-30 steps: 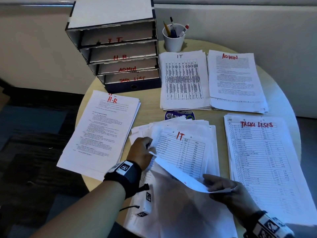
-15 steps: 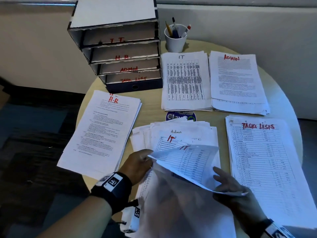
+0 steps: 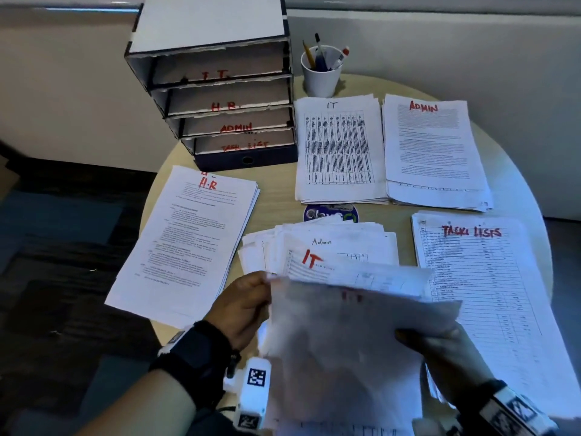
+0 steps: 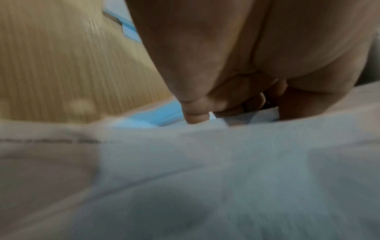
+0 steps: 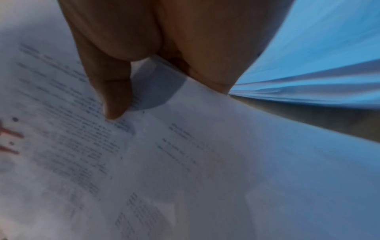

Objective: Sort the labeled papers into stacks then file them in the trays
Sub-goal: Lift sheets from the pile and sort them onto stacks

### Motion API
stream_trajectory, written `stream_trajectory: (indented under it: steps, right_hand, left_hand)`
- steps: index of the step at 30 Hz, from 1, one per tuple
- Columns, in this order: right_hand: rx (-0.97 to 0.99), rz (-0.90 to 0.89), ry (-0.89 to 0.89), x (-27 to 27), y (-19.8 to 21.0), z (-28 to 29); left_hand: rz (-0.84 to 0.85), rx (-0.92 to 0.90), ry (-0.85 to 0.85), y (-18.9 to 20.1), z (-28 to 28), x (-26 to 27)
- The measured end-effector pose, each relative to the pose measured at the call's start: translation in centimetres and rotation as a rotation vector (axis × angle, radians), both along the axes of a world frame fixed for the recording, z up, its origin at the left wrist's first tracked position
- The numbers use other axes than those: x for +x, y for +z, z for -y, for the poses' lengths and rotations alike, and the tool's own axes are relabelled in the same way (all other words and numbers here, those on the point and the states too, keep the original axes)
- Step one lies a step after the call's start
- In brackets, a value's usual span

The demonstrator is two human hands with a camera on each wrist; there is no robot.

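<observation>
I hold one printed sheet (image 3: 345,341) tilted up over the table's near edge, a red "IT" showing faintly through its back. My left hand (image 3: 248,306) pinches its left corner; the curled fingers (image 4: 226,100) show in the left wrist view. My right hand (image 3: 440,354) grips its right edge, one fingertip (image 5: 115,105) lying on the print. Behind the sheet lies the unsorted pile (image 3: 330,243), with "Admin" and "IT" pages on top. Sorted stacks lie around it: H.R (image 3: 188,240), IT (image 3: 339,149), ADMIN (image 3: 434,152), TASK LISTS (image 3: 481,278).
A four-tier tray organiser (image 3: 213,89) marked I.T, H.R, ADMIN and TASK LIST stands at the back left of the round wooden table (image 3: 276,196). A white cup (image 3: 322,77) of pens stands beside it. A round blue sticker (image 3: 330,214) peeks out behind the pile.
The sheet has come up off the pile and swung toward me, now hiding the pile's near half. Both hands rose with it; an "Admin" page and another "IT" page are uncovered.
</observation>
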State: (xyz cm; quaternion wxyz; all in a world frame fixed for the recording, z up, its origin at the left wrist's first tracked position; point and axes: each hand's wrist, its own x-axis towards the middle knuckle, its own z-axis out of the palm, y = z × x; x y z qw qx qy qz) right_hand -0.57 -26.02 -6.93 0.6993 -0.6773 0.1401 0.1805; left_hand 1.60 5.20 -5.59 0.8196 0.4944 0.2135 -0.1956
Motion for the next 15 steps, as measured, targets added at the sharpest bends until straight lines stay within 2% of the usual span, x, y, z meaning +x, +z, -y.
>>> stream_trajectory:
  steps: [2, 5, 12, 14, 15]
  right_hand:
    - [-0.017, -0.002, -0.003, 0.8, -0.2, -0.6]
    - [0.005, -0.02, -0.052, 2.1, 0.5, -1.5]
    - [-0.08, -0.021, -0.177, 2.8, 2.7, -2.2]
    - [-0.075, -0.04, -0.236, 2.8, 3.7, -2.4]
    - [-0.066, -0.054, -0.262, 2.9, 4.1, -2.7]
  left_hand:
    - [-0.015, -0.068, -0.041, 0.8, 1.0, 0.6]
    - [-0.063, -0.115, 0.032, 1.5, 2.0, 1.0]
    - [-0.115, -0.12, 0.087, 0.8, 1.7, -0.4]
    - [-0.077, -0.035, -0.02, 0.3, 1.5, -1.8]
    - [-0.047, 0.087, -0.091, 0.1, 1.4, -2.5]
